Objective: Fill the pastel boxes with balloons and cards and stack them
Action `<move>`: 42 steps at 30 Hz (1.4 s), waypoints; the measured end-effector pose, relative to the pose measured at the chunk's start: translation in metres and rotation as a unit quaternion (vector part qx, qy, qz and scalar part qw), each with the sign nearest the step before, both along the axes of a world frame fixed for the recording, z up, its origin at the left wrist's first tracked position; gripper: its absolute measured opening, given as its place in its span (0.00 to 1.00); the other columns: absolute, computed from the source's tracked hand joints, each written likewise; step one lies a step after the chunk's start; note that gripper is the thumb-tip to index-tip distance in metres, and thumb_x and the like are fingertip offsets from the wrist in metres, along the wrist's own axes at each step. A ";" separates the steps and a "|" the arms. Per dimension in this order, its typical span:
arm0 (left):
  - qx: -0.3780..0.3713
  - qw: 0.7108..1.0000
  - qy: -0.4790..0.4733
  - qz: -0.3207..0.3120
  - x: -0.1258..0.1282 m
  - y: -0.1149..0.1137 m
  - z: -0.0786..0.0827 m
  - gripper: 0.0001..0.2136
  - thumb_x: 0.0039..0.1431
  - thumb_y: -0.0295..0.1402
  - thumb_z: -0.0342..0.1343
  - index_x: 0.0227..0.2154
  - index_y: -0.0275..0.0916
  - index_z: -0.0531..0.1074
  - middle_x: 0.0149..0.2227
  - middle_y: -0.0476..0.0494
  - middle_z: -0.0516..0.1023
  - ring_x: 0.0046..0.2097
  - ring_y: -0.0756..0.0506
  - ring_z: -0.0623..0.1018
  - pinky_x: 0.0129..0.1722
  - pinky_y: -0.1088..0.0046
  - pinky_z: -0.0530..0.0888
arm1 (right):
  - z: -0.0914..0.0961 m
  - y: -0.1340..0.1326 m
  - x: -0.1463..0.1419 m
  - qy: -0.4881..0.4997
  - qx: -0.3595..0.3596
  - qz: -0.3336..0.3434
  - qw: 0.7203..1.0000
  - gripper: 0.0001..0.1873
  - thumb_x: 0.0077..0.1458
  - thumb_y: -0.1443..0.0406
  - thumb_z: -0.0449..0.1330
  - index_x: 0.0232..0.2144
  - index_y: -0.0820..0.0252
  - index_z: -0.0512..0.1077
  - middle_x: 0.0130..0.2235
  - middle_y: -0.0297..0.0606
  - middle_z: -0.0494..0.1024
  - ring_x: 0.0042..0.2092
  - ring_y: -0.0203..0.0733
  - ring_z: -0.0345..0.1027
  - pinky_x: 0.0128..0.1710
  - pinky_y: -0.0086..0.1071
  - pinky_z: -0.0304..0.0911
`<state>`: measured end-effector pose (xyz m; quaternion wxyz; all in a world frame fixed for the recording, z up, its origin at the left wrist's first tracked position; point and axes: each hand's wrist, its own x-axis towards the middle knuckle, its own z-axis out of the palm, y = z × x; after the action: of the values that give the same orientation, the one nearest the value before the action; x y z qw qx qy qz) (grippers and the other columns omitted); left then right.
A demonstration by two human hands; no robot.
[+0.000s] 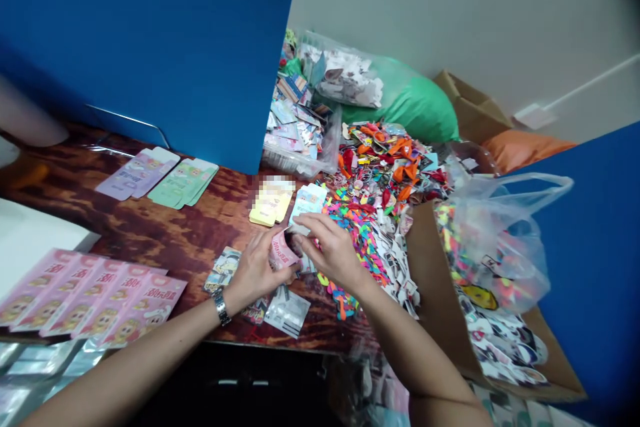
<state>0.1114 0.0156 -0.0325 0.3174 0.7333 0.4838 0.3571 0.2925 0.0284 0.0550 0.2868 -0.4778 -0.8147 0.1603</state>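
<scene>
Head view: right hand near cutout-filled cardboard box.

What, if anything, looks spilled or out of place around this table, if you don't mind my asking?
Loose multicoloured cut pieces sprawl unsorted across the table beside the right hand. They look spilled compared with the neatly fanned pink cards on the left.
</scene>
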 end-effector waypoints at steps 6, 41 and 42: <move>0.017 0.999 0.012 -0.031 -0.004 -0.001 0.000 0.32 0.51 0.38 0.63 0.58 0.39 0.60 0.54 0.38 0.71 0.55 0.38 0.72 0.54 0.60 0.71 | -0.029 0.058 0.078 -0.147 -0.062 -0.261 0.952 0.16 0.66 0.60 0.50 0.46 0.56 0.75 0.42 0.38 0.81 0.41 0.40 0.74 0.43 0.29 0.65; 0.003 0.998 0.039 -0.047 0.002 -0.001 -0.004 0.31 0.52 0.40 0.64 0.58 0.40 0.61 0.50 0.38 0.73 0.50 0.39 0.75 0.48 0.60 0.74 | -0.092 0.177 0.123 -0.463 -0.139 -0.174 0.858 0.19 0.63 0.59 0.58 0.53 0.61 0.67 0.52 0.43 0.72 0.48 0.45 0.71 0.47 0.44 0.70; 0.002 0.998 0.038 -0.046 0.002 -0.001 -0.004 0.32 0.52 0.41 0.64 0.58 0.40 0.60 0.51 0.38 0.73 0.51 0.39 0.75 0.49 0.60 0.74 | -0.092 0.175 0.125 -0.456 -0.138 -0.177 0.861 0.19 0.63 0.59 0.58 0.53 0.61 0.67 0.52 0.43 0.72 0.48 0.45 0.71 0.47 0.44 0.70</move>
<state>0.1129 0.0147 -0.0365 0.3131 0.7688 0.4602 0.3149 0.4172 0.2038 -0.0367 -0.1620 -0.6683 -0.7258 -0.0180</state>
